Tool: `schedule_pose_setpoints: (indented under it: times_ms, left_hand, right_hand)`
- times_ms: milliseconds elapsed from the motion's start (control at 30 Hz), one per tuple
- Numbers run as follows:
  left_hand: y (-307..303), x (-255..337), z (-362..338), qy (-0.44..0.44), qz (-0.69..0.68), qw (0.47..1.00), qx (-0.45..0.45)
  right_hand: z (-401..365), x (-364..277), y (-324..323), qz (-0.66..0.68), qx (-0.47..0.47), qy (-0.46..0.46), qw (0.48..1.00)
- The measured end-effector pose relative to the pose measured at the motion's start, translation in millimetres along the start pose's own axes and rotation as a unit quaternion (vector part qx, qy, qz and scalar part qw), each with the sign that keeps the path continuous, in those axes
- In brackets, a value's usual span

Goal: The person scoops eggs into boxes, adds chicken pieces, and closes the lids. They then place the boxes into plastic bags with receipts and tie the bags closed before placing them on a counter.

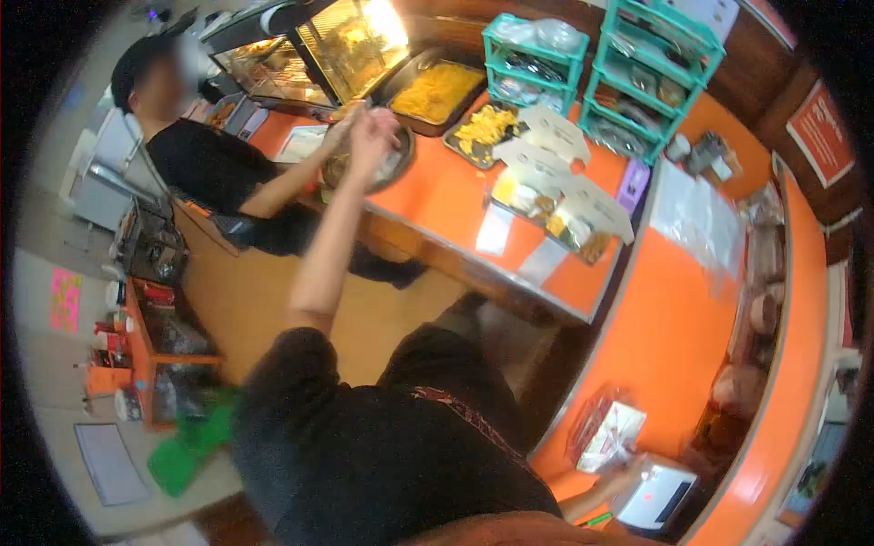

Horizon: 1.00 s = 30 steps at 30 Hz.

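My left hand is stretched far forward over a round metal bowl, close to the co-worker's hand. Its fingers are blurred, so I cannot make out whether they hold anything. Down at the lower right, my right hand is at a white box-shaped device with a dark slot; motion smears its fingers. Just above that hand is a white rectangular item with dark marks, beside clear reddish plastic. Open takeaway boxes with portions of food stand on the orange counter.
A co-worker in black stands at the left. Behind the bowl are a lit food warmer, a tray of yellow food and a tray of yellow pieces. Green stacked baskets and plastic bags are on the right.
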<state>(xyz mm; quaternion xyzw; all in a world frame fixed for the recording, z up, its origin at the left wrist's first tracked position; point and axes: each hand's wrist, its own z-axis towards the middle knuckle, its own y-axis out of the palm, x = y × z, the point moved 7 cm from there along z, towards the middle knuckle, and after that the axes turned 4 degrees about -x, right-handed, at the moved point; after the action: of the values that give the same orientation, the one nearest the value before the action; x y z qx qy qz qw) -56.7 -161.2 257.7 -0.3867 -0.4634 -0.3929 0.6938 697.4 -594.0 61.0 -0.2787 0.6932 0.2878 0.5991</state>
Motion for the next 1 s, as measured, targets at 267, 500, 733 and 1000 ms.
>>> schedule_pose_setpoints:
  times_ms: [267, 500, 733, 1000]
  left_hand:
    - [-179.2, 34.6, 274.3, 0.219, 0.241, 0.859, 0.395]
    - [-214.0, -22.1, 386.9, -0.07, 0.172, 0.867, 0.462]
    - [-226.9, 43.1, 330.3, -0.084, 0.187, 0.812, 0.546]
    - [48.2, 100.7, 151.4, 0.288, -0.203, 0.899, 0.258]
  right_hand:
    - [-3.4, -62.4, 11.3, -0.173, 0.19, -0.21, 0.943]
    - [-30.9, -80.8, 44.6, -0.278, 0.296, -0.161, 0.9]
    - [-64.5, -87.4, 58.7, -0.342, 0.312, -0.228, 0.857]
    - [-67.1, -150.6, 226.7, -0.376, 0.221, -0.371, 0.82]
